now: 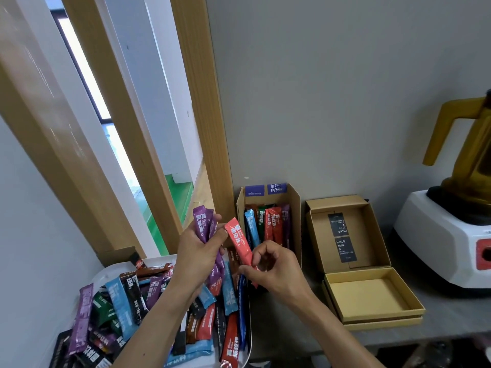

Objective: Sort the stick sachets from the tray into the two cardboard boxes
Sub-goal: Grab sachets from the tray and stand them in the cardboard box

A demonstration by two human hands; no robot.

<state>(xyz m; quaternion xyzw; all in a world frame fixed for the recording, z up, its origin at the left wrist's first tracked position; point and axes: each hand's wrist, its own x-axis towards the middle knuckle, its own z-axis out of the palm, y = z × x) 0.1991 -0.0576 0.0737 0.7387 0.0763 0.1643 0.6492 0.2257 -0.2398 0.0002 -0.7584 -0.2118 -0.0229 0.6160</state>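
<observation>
Right hand (276, 272) pinches the lower end of a red sachet (237, 239) between thumb and fingertips. The sachet's long axis rises up and left, and its top end is by the left thumb. Left hand (196, 251) is curled round a bunch of purple sachets (203, 221), held upright over the tray (106, 272). The tall box (293, 208), at the table's back edge against the wall, lies just beyond the red sachet's top. The right hand is the nearer one. That box holds blue, green, red and purple sachets standing on end. The flat box (372, 293), to its right, lies open with a bare base and black cards (342, 240) in the lid. A mixed pile (119, 296) fills the tray.
</observation>
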